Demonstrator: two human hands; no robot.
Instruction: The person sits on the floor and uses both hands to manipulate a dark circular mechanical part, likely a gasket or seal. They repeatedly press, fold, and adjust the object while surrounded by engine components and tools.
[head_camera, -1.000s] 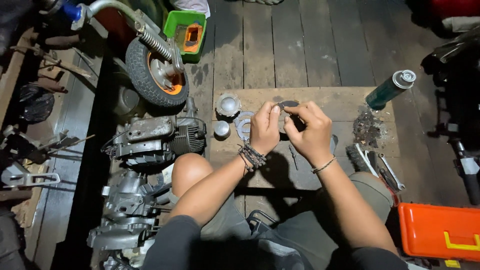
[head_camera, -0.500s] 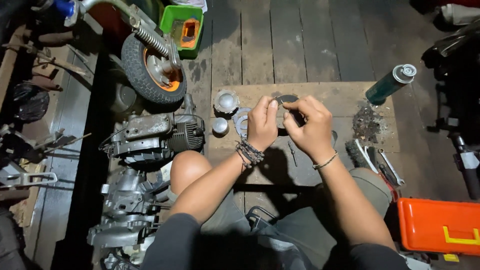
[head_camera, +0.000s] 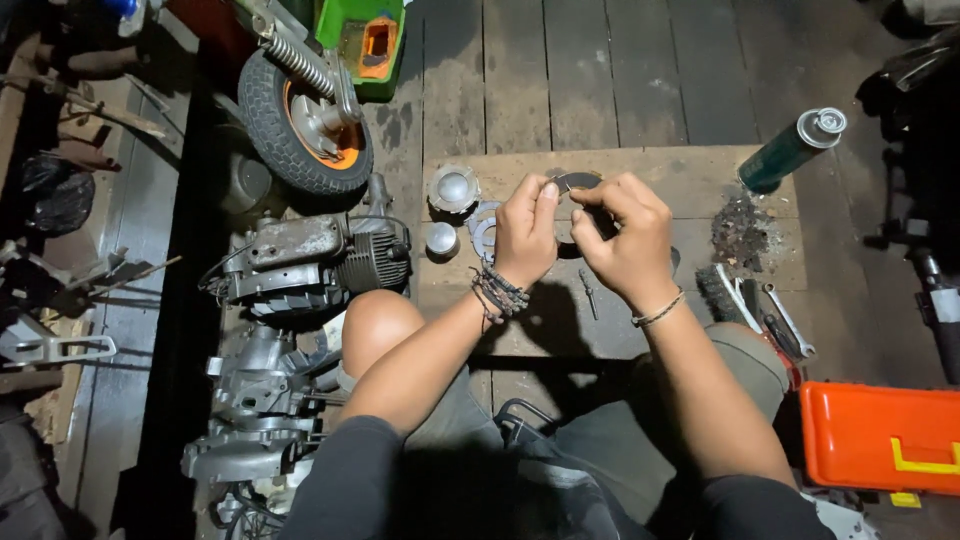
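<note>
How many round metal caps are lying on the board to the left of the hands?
2: a larger domed metal cap near the board's top-left corner, and a smaller metal cap just below it. Others may be hidden under the hands.

Dark round metal disc (head_camera: 574, 184), held up flat-on.
Thin, grey-black, partly hidden by fingers; sits above the wooden board (head_camera: 690, 180), near its far edge.

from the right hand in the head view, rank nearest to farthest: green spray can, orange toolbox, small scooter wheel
Measured from the right hand:
1. Green spray can, up and to its right on the floorboards.
2. Orange toolbox, lower right corner.
3. Small scooter wheel, far upper left, past the left hand.
</note>
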